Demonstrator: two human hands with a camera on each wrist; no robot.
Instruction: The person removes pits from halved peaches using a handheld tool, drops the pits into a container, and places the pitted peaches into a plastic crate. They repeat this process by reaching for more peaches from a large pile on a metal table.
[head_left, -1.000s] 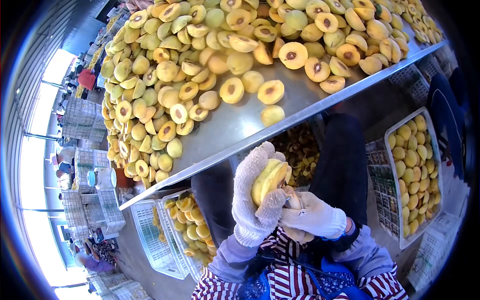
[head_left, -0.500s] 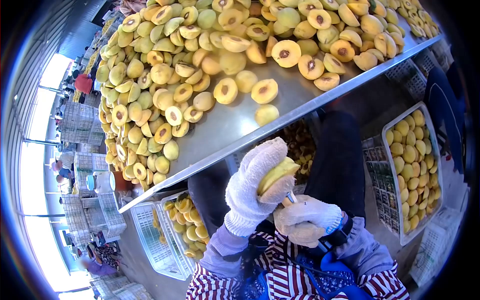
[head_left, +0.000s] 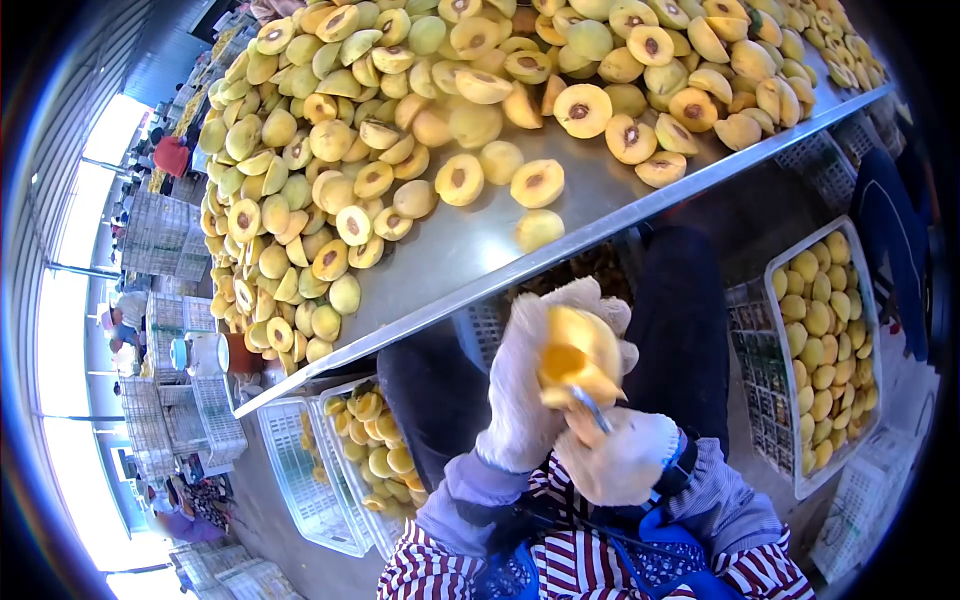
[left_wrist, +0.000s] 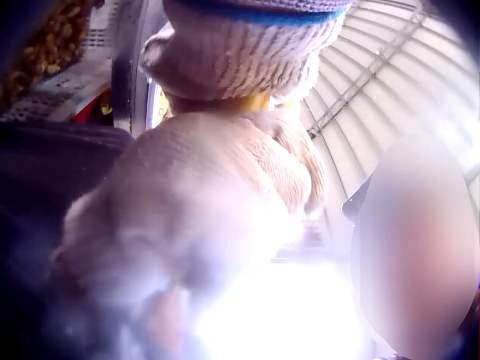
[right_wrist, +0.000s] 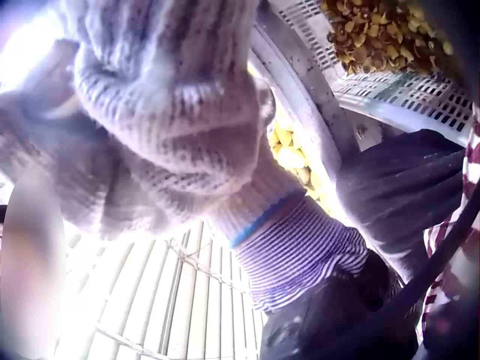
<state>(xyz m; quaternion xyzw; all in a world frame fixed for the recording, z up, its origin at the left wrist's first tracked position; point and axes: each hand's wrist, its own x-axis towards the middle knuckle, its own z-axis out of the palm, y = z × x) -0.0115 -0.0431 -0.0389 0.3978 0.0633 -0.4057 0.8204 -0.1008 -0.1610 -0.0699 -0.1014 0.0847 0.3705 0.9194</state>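
Observation:
Both hands wear pale knitted gloves and meet in front of the lap in the head view. My left hand (head_left: 520,385) grips a yellow peach half (head_left: 592,340), its fingers wrapped round the far side and a smooth orange hollow in the flesh facing up. My right hand (head_left: 622,462) holds a small tool with a curved metal blade (head_left: 590,405), its tip at the near edge of the peach. Most of the tool's handle is hidden in the right glove. Gloves fill much of both wrist views, blurred by glare.
A metal table (head_left: 430,265) bears a large heap of halved peaches (head_left: 330,140), many with pits showing. A crate of peaches (head_left: 772,330) stands at the right, a white crate (head_left: 300,470) at the left. Trimmings (right_wrist: 375,37) fill a basket below the table edge.
The peach has turned from its outer side so that its hollow now shows. The blade has come up to its near edge, and the right hand has rolled over.

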